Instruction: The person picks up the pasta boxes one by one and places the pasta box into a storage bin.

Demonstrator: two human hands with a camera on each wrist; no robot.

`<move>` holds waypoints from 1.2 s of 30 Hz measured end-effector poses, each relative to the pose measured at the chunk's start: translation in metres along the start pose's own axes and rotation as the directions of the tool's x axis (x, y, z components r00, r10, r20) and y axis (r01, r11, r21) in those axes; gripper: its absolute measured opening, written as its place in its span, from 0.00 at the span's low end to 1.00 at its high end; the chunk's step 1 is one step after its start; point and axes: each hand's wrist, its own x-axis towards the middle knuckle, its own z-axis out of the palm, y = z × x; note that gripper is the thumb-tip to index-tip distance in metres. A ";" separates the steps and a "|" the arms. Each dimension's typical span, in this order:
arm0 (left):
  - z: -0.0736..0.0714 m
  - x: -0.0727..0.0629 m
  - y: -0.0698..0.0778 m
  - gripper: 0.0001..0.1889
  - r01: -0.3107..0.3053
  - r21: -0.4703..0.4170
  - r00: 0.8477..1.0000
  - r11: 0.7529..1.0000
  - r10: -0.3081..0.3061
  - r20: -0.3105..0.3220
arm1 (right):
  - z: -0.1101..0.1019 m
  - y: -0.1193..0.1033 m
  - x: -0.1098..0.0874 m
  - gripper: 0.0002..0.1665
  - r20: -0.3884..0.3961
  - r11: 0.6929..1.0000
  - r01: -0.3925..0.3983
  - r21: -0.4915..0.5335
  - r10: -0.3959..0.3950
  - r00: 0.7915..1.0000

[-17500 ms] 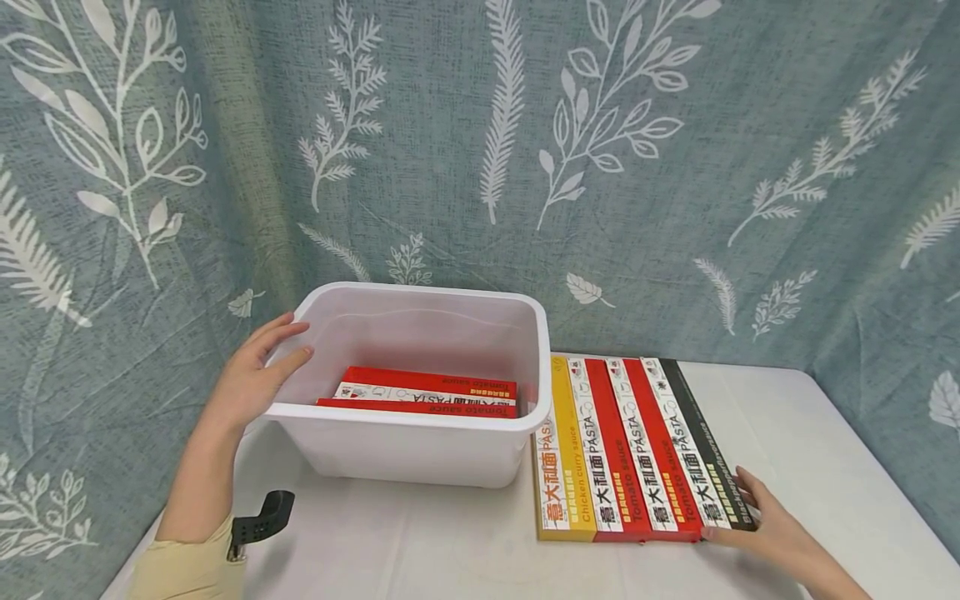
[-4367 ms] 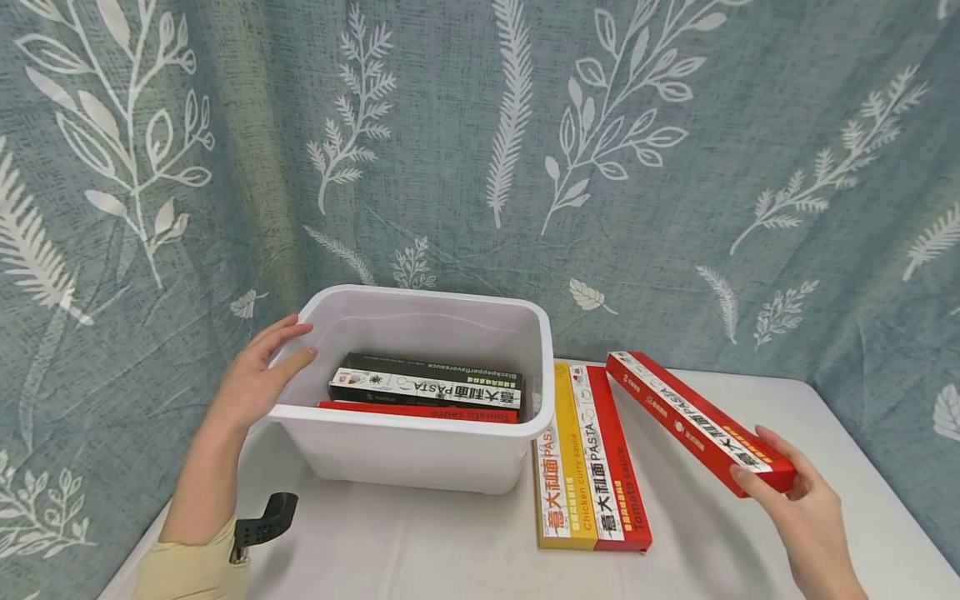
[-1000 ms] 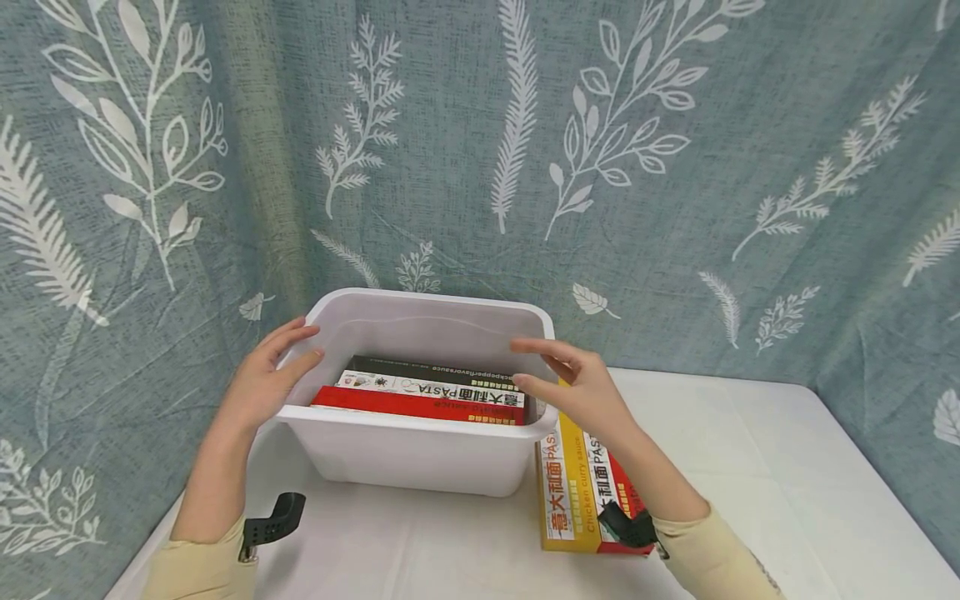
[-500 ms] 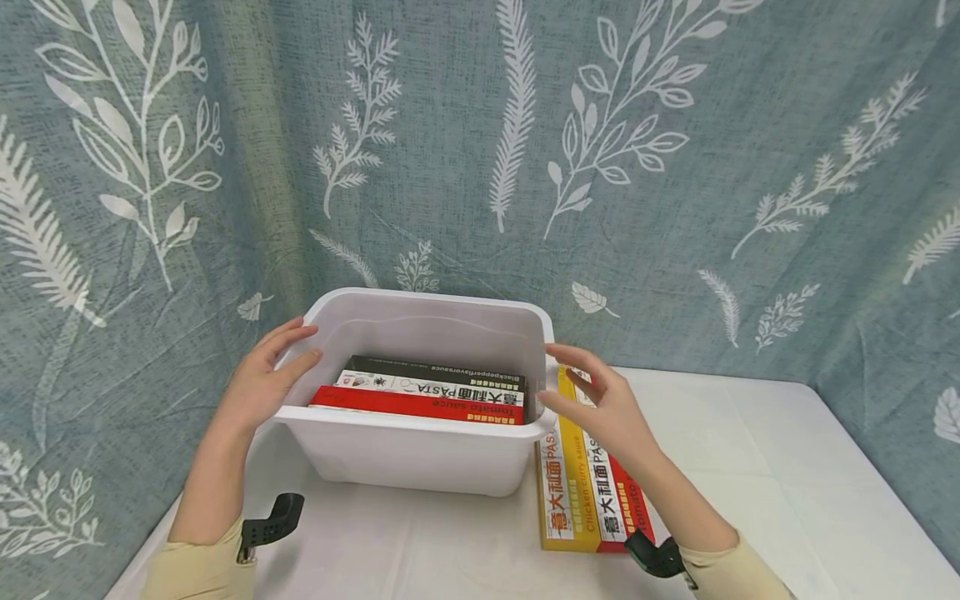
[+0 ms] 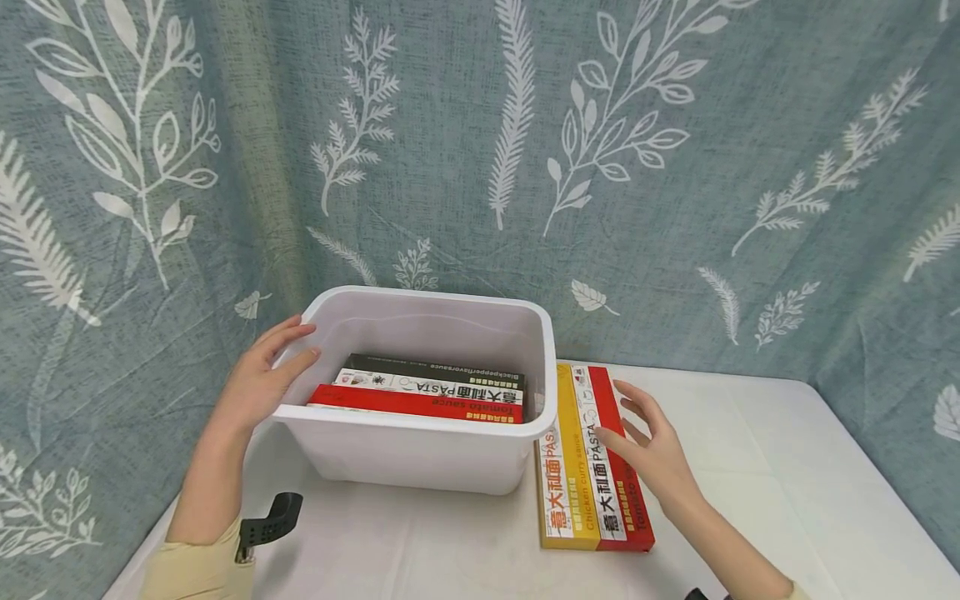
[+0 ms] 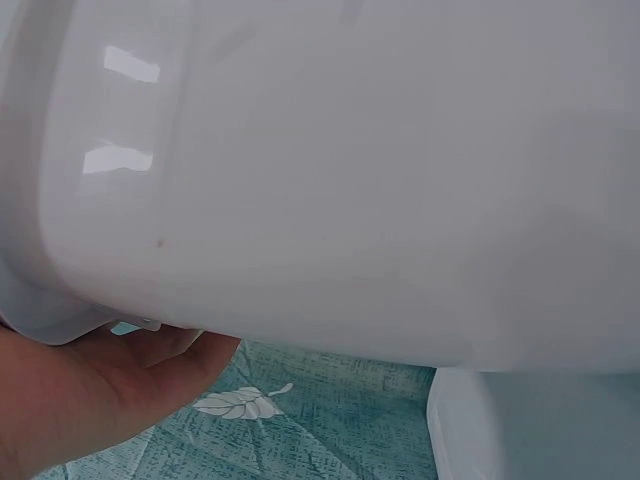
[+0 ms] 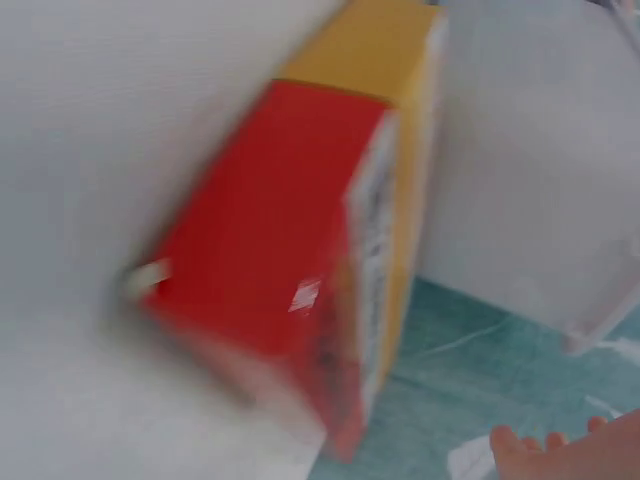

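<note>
My left hand [image 5: 258, 375] grips the left rim of a white plastic bin [image 5: 405, 454], its fingers and thumb reaching over the edge. Inside lie a black pepper pasta box [image 5: 435, 367] and, in front of it, a red tomato sauce pasta box [image 5: 420, 402]; what is under them is hidden. To the bin's right, a yellow chicken curry pasta box [image 5: 573, 467] and another red tomato sauce pasta box [image 5: 626, 475] lie side by side. Just above that red box is my right hand [image 5: 656, 454], fingers spread and nothing held. The right wrist view is blurred.
A white-covered table [image 5: 750, 450] carries everything. Behind and at both sides hangs a blue-green curtain [image 5: 450, 167] with white leaf prints. Black wrist-camera mounts [image 5: 272, 527] stick out from the sleeves.
Earlier, a black box and a red box left the table row for the bin. Within the last second, my empty right hand moved from the bin rightward over the two table boxes.
</note>
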 end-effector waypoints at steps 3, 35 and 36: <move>-0.001 0.000 0.000 0.29 0.001 0.002 1.000 1.000 -0.001 0.002 | -0.004 0.008 -0.003 0.41 0.008 0.999 -0.040 -0.013 0.040 0.999; 0.000 0.001 0.002 0.29 0.020 -0.005 1.000 1.000 -0.020 0.004 | 0.001 0.062 -0.029 0.72 0.213 0.926 -0.128 -0.356 0.214 0.953; 0.000 0.001 0.002 0.29 0.024 -0.004 1.000 1.000 -0.024 0.005 | 0.001 0.062 -0.030 0.73 0.218 0.929 -0.124 -0.349 0.209 0.953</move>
